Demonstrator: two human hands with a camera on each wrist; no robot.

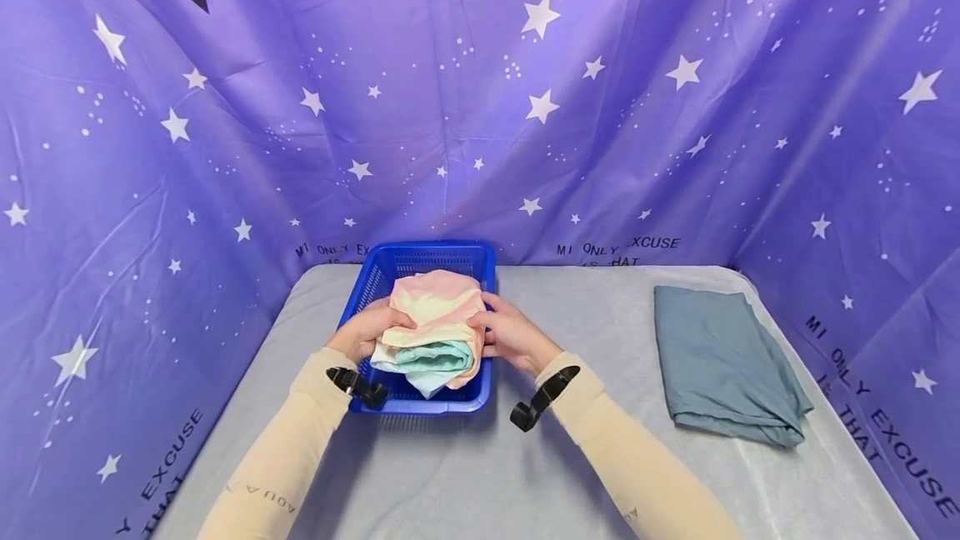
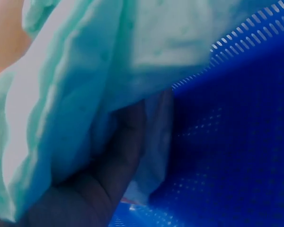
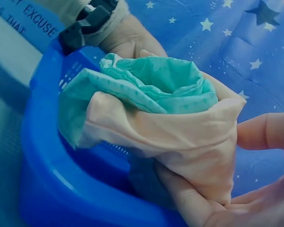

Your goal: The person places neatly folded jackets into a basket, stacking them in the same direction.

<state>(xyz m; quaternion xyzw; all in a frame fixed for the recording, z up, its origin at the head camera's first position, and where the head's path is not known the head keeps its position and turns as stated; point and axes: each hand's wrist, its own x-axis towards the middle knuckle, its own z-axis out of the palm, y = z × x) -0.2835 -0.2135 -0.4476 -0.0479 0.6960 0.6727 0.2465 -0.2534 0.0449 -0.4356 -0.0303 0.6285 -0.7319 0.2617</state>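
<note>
A folded pastel cloth (image 1: 435, 307), pink and pale yellow with a mint-green layer rolled at the near side, is held over a blue plastic basket (image 1: 420, 408). On its left side my left hand (image 1: 367, 330) grips it, thumb on top; the left wrist view shows fingers (image 2: 125, 146) under the mint fabric (image 2: 85, 85). At the opposite side my right hand (image 1: 516, 333) grips the edge. In the right wrist view, the right-hand fingers (image 3: 184, 191) reach beneath the peach layer (image 3: 180, 135). Whether the cloth touches the basket floor is hidden.
A folded grey-blue cloth (image 1: 723, 365) lies at the right of the table, which has a light grey cover (image 1: 577, 473). Purple star-printed curtains (image 1: 450, 107) surround the table at the back and both sides. Black straps (image 1: 546, 397) circle both wrists.
</note>
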